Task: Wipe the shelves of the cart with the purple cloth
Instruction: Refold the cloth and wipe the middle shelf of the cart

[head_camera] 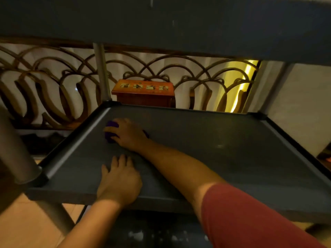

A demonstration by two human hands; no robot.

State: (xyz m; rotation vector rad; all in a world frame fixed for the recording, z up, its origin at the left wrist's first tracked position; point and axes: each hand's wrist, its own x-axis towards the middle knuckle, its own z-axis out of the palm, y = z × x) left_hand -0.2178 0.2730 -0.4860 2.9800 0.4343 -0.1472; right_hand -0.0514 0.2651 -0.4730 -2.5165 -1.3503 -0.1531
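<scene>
The right hand (128, 134), reaching from a red sleeve (250, 217), presses a bunched purple cloth (110, 130) flat against the dark grey plastic cart shelf (206, 144), toward its far left corner. Only slivers of the cloth show around the fingers, so it looks clenched under the palm. The left hand (119, 178) lies open and flat on the near left part of the same shelf, holding nothing, apparently steadying the cart.

To wipe well here, I judge the palm should keep even downward pressure and run the cloth along the raised left rim (75, 145) and into the corner by the grey metal post (102, 74), where dust would gather. Overlapping strokes drawn from far to near would then cover the surface.

To the right, the shelf stands bare and offers wide room for sweeping. The upper shelf (161, 20) hangs close overhead, limiting how high the arm can lift. Beyond the far edge sits an orange wooden box (143, 90).
</scene>
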